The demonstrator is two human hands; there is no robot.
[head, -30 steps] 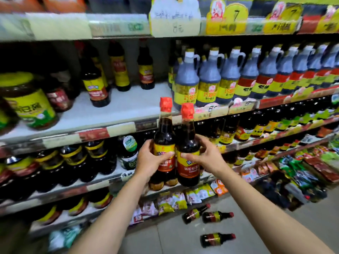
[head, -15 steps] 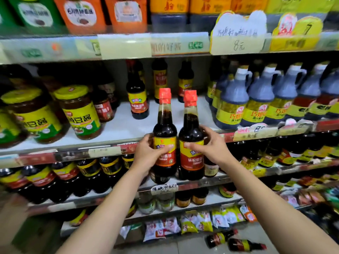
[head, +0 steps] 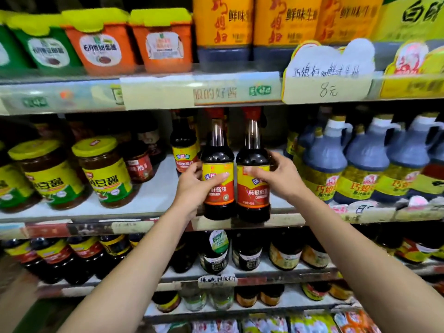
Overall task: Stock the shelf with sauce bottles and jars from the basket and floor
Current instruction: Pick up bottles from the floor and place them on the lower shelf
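Note:
Two dark sauce bottles with red caps and yellow-and-red labels stand upright side by side at the front edge of the white middle shelf (head: 156,195). My left hand (head: 194,186) grips the left bottle (head: 218,169) around its label. My right hand (head: 276,176) grips the right bottle (head: 252,164) the same way. Their bases sit at the shelf lip, and their caps reach up to the price rail of the shelf above. One similar bottle (head: 183,150) stands just behind them to the left.
Yellow-lidded bean paste jars (head: 103,171) fill the shelf's left side and blue-grey jugs (head: 324,164) its right. White shelf surface shows between jars and bottles. Orange tubs (head: 163,42) and yellow canisters sit above. Dark bottles and jars line the lower shelves.
Both hands have lifted the two bottles from the level of the lower shelves up to the middle shelf's front edge. The view has tilted upward, so the floor bottles are out of sight.

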